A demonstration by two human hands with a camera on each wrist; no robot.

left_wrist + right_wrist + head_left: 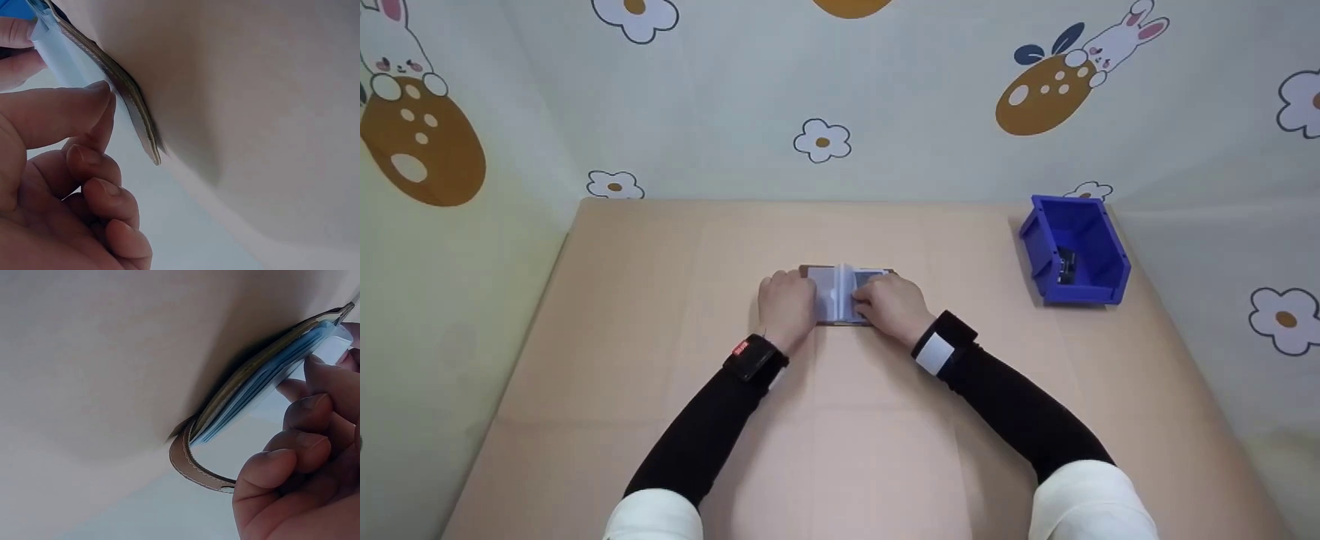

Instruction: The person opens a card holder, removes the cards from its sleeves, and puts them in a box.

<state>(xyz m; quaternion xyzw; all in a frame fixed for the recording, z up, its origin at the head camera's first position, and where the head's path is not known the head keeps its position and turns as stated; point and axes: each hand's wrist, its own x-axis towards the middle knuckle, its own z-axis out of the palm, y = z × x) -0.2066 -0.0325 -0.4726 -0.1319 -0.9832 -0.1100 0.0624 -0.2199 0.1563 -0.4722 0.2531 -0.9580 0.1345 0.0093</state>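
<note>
A card holder (826, 294) lies open on the table, with a brown stitched cover (138, 104) and clear plastic sleeves (270, 379). At its left end my left hand (787, 304) pinches the edge between thumb and index finger, the other fingers curled below. My right hand (898, 306) pinches a clear sleeve on the right half. Between the hands a bent sleeve (844, 292) stands up near the fold. In the right wrist view a brown strap (188, 467) with a snap sticks out from the right side. The right fingers partly hide the right half.
A blue plastic bin (1030, 251) stands at the table's far right, with a small dark object (1066, 265) inside. Behind the table (660, 255) hangs a pale curtain (735, 97) with rabbit and flower prints, which also runs along both sides.
</note>
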